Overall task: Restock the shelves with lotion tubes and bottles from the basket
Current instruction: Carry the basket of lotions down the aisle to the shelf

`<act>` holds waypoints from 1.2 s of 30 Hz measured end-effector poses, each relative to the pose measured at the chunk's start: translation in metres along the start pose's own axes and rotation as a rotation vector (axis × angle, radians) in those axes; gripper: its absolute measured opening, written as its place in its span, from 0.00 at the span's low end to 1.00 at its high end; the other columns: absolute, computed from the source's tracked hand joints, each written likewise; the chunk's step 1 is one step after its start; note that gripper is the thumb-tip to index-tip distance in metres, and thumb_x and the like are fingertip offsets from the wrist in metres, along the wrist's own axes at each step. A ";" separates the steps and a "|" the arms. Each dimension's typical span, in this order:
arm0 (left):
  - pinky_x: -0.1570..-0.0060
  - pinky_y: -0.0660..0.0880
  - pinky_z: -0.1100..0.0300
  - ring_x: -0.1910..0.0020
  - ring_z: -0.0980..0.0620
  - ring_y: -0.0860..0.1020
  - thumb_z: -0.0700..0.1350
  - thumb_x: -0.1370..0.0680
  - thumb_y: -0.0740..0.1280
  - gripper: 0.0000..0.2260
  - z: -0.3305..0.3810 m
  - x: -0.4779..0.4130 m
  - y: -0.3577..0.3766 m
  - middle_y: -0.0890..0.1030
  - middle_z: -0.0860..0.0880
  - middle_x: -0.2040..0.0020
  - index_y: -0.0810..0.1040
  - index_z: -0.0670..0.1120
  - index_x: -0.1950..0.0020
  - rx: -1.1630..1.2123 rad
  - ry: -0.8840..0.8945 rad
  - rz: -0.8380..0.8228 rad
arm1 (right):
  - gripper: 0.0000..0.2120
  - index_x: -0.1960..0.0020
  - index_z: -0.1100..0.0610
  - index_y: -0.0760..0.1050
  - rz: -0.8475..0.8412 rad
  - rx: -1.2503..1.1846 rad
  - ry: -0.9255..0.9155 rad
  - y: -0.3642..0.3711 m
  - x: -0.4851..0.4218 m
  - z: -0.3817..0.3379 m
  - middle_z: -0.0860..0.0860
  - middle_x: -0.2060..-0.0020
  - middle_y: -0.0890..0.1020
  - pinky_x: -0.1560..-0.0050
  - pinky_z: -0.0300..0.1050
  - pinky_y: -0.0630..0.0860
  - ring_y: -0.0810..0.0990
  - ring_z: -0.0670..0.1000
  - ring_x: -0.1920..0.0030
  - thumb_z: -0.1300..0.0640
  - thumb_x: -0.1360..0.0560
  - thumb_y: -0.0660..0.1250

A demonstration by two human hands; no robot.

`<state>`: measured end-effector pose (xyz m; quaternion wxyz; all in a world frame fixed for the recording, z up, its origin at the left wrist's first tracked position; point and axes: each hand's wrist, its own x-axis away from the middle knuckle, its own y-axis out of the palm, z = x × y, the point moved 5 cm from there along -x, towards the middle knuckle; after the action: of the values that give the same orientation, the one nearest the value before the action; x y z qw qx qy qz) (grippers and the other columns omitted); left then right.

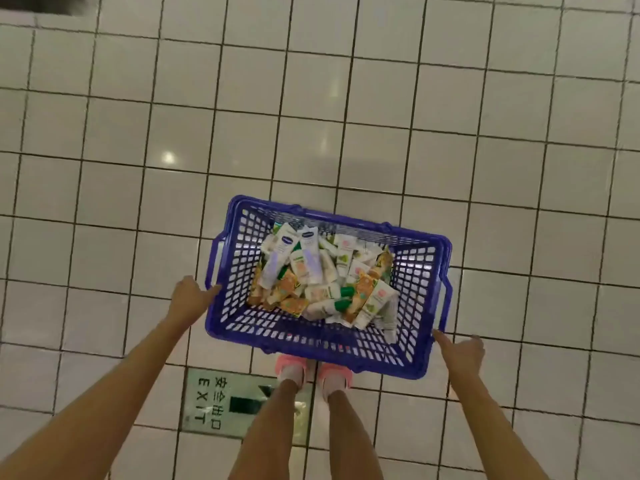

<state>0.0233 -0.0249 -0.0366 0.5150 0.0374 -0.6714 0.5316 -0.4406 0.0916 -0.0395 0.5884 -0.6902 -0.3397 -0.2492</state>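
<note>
One basket [311, 337], long axis left-right, tubes [308, 261] jumbled

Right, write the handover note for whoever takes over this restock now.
Left hand: open, fingertips at the left rim of the blue basket, no grip.
Right hand: open, index finger at the basket's near right corner.
Lotion tubes: piled loose inside the basket, above the tiled floor in front of the feet.
Done: nothing visibly shelved; no shelf is in view.
Left: take hold of the basket, carry it to the shelves and put out all the stock.
</note>
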 end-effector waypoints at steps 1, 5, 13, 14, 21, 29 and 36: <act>0.46 0.71 0.46 0.40 0.34 0.72 0.47 0.26 0.69 0.29 0.003 -0.011 0.006 0.71 0.31 0.36 0.64 0.29 0.34 0.023 -0.005 -0.018 | 0.42 0.28 0.68 0.53 0.008 -0.001 0.006 0.005 -0.011 0.000 0.65 0.29 0.61 0.31 0.58 0.62 0.62 0.63 0.30 0.56 0.31 0.73; 0.51 0.75 0.47 0.47 0.36 0.78 0.48 0.28 0.72 0.27 0.004 -0.050 0.032 0.78 0.34 0.43 0.70 0.33 0.38 0.126 -0.036 -0.086 | 0.28 0.35 0.70 0.66 -0.112 0.015 -0.002 0.031 -0.055 0.007 0.64 0.44 0.75 0.41 0.56 0.70 0.75 0.62 0.42 0.58 0.29 0.72; 0.49 0.77 0.45 0.52 0.38 0.79 0.45 0.32 0.75 0.19 -0.010 -0.084 0.047 0.80 0.36 0.49 0.75 0.36 0.47 0.213 -0.108 0.042 | 0.16 0.52 0.65 0.74 -0.042 0.038 0.042 0.054 -0.085 0.020 0.63 0.52 0.80 0.52 0.53 0.76 0.78 0.60 0.55 0.57 0.33 0.75; 0.48 0.77 0.44 0.51 0.38 0.79 0.44 0.32 0.75 0.18 -0.011 -0.084 0.046 0.80 0.36 0.49 0.75 0.37 0.48 0.233 -0.117 0.043 | 0.15 0.54 0.64 0.73 -0.022 0.052 0.034 0.052 -0.084 0.018 0.64 0.51 0.80 0.55 0.51 0.75 0.77 0.59 0.57 0.57 0.33 0.75; 0.49 0.75 0.48 0.48 0.37 0.78 0.41 0.32 0.74 0.20 0.007 -0.073 0.029 0.79 0.35 0.45 0.75 0.35 0.44 0.305 -0.132 0.027 | 0.14 0.53 0.62 0.74 0.005 -0.020 -0.023 0.029 -0.070 -0.020 0.62 0.50 0.80 0.47 0.56 0.77 0.78 0.59 0.54 0.60 0.33 0.74; 0.45 0.75 0.43 0.45 0.35 0.77 0.42 0.31 0.74 0.19 0.011 0.033 -0.061 0.78 0.34 0.44 0.74 0.36 0.44 0.441 -0.195 0.061 | 0.15 0.55 0.61 0.69 0.119 0.129 -0.363 -0.069 0.036 -0.097 0.56 0.60 0.78 0.61 0.45 0.72 0.76 0.53 0.63 0.54 0.31 0.72; 0.46 0.76 0.46 0.47 0.37 0.78 0.44 0.31 0.74 0.18 0.049 0.152 -0.181 0.79 0.36 0.45 0.75 0.37 0.46 0.519 -0.085 0.173 | 0.19 0.51 0.63 0.73 0.172 0.180 -0.434 -0.173 0.146 -0.155 0.57 0.58 0.79 0.64 0.42 0.68 0.75 0.53 0.62 0.49 0.32 0.72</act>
<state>0.0285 -0.0637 0.2015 0.4120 0.1330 -0.5344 0.7260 -0.4699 -0.0213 0.2089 0.5800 -0.6987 -0.4187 -0.0129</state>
